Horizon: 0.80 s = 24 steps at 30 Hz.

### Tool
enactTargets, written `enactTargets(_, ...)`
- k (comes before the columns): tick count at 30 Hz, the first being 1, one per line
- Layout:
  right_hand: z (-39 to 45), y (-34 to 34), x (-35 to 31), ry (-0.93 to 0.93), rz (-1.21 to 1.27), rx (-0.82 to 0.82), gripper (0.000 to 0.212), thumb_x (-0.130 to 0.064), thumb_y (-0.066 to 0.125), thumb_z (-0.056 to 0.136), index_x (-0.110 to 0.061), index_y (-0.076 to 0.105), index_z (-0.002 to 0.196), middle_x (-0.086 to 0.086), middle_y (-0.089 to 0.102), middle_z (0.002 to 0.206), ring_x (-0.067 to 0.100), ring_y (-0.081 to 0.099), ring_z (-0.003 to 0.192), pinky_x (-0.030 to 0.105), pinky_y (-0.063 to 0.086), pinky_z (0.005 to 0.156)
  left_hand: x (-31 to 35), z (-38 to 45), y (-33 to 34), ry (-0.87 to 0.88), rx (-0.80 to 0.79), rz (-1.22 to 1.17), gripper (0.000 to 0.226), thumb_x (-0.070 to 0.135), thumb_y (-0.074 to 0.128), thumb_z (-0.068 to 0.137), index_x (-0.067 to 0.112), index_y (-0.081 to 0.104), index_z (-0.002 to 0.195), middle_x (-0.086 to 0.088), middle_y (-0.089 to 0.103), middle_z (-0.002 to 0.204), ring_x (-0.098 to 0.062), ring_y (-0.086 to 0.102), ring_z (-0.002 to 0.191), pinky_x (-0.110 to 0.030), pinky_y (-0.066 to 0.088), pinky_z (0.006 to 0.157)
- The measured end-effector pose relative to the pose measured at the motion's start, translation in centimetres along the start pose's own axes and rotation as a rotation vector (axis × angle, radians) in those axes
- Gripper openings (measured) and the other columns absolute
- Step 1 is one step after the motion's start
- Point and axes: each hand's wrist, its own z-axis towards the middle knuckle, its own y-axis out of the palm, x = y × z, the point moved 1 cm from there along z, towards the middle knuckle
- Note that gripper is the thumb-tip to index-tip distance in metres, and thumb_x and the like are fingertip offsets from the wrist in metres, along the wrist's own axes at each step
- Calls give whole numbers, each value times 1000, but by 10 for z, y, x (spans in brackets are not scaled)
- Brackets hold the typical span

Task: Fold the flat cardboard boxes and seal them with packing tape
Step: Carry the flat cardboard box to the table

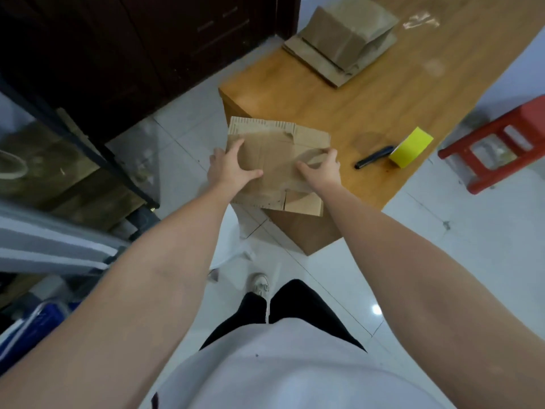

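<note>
Both hands are on the flat cardboard box (277, 160), which sits at the near corner of the wooden table (368, 93), partly hanging over the edge. The left hand (231, 168) grips its left side, fingers curled over the edge. The right hand (321, 169) pinches a flap on the right. Just past the right hand lie a yellow tape roll (411, 147) and a black pen-like thing (374, 157). Farther beyond the hands, a stack of flat boxes (342, 39).
</note>
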Motion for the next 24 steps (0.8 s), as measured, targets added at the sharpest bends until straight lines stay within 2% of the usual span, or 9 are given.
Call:
enactTargets(3, 19, -9, -6, 65, 57, 40, 68, -39, 61, 90, -10, 22, 138, 14, 31, 141, 31, 48, 115, 35, 41, 81, 17, 27, 2, 43, -42, 27, 88, 54, 75, 70, 36, 31, 144, -14, 41, 132, -32, 40, 124, -43, 43, 95)
enactTargets(7, 47, -20, -14, 70, 54, 68, 64, -39, 62, 89, -10, 27, 134, 12, 35, 139, 25, 47, 102, 34, 42, 79, 34, 55, 5, 61, -69, 37, 87, 55, 74, 71, 35, 31, 144, -15, 39, 136, -32, 38, 127, -43, 42, 97)
enactTargets(11, 80, -31, -22, 96, 53, 48, 64, -34, 63, 90, -10, 26, 135, 12, 33, 140, 29, 49, 110, 34, 45, 82, 55, 81, 6, 71, -65, 33, 87, 54, 75, 71, 34, 32, 144, -14, 39, 136, -32, 39, 127, -42, 41, 96)
enactTargets(14, 109, -40, -30, 136, 32, 3, 73, -31, 65, 88, -9, 20, 141, 15, 27, 145, 34, 46, 120, 38, 44, 90, 75, 103, 8, 68, -76, 32, 85, 53, 75, 71, 34, 34, 142, -13, 38, 138, -32, 40, 127, -41, 41, 98)
enactTargets(16, 129, -50, -34, 162, 11, -12, 79, -33, 66, 87, -10, 17, 144, 15, 26, 146, 36, 41, 126, 42, 43, 99, 91, 117, 12, 55, -91, 33, 84, 53, 75, 71, 34, 35, 142, -13, 37, 140, -32, 40, 128, -40, 40, 97)
enactTargets(19, 151, -59, -40, 181, -13, -47, 92, -39, 69, 83, -10, 10, 148, 15, 22, 150, 36, 38, 130, 45, 41, 104, 106, 130, 21, 10, -99, 26, 84, 53, 76, 71, 33, 36, 142, -12, 37, 140, -31, 40, 128, -39, 41, 96)
enactTargets(24, 172, -54, -38, 219, -36, -147, 105, -41, 72, 81, -12, -1, 151, 15, 14, 153, 36, 31, 135, 45, 37, 107, 103, 133, 35, -77, 44, -64, 65, 48, 76, 72, 31, 50, 130, -7, 48, 127, -26, 50, 117, -35, 43, 90)
